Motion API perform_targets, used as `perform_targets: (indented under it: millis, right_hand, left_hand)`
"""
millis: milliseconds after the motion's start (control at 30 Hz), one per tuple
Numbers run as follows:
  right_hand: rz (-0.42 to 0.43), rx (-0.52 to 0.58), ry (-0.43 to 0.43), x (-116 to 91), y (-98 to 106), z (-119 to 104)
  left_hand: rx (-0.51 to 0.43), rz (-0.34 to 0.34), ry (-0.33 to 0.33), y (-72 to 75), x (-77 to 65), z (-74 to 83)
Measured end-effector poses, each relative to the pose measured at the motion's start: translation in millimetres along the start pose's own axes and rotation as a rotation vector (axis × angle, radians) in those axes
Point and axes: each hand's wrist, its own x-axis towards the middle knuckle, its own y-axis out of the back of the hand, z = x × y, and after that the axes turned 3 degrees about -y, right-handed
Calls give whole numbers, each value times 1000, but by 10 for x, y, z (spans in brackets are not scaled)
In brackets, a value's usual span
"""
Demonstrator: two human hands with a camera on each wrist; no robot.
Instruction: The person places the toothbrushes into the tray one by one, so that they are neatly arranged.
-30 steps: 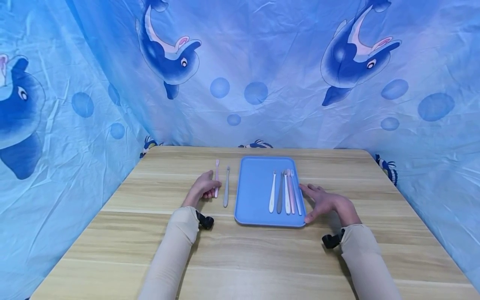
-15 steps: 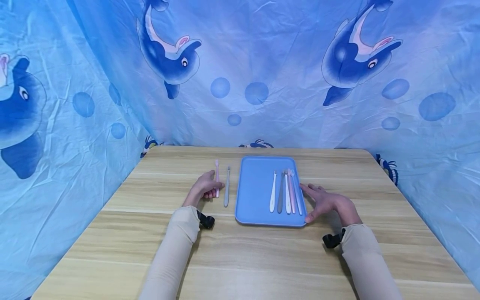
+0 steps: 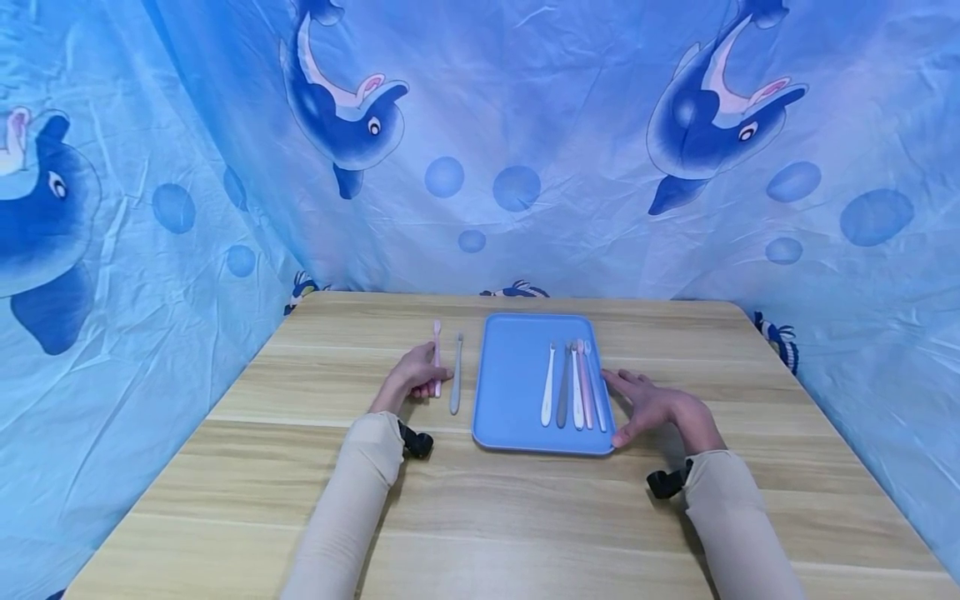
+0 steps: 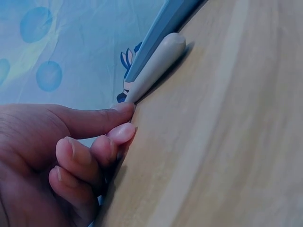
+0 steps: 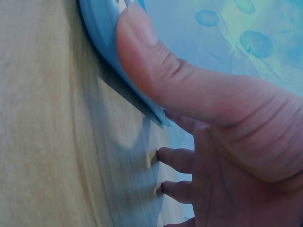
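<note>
My left hand (image 3: 416, 372) is at a pink toothbrush (image 3: 437, 330) lying left of the tray, with the thumb across its handle and the other fingers curled beside it. The thumb tip reaches close to a grey toothbrush (image 3: 456, 387); whether they touch I cannot tell. In the left wrist view the grey handle (image 4: 158, 64) runs up beyond the thumb. My right hand (image 3: 651, 406) rests against the right side of a blue tray (image 3: 510, 392), fingers spread and thumb at its near right corner. Several toothbrushes (image 3: 562, 392) in white, grey, pink and blue lie side by side in the tray's right half.
Everything lies on a wood-grain table (image 3: 525, 517). A blue curtain (image 3: 570, 242) with printed dolphins hangs behind the table and along its sides. Each wrist carries a small black camera.
My left thumb has slid a little to the right across the pink toothbrush toward the grey one. The right hand and the tray stay put; the view has shifted slightly.
</note>
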Motion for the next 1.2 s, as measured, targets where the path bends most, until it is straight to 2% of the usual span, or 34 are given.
perform_targets:
  millis: [400,767,967,1200]
  right_hand:
    - [3,-1,4,-12,-1,10]
    - [-1,2,-11,-4,-24,23]
    - [2,5,-7,-6,-23,22]
    - [-1,11,-3,-14,-22,26]
  left_hand:
    - [54,17,-18,-45,13,23]
    - [-86,18,-6,-3,39,-58]
    - [-163,19,15,35,27,-41]
    - [-200,33,14,96,15,-20]
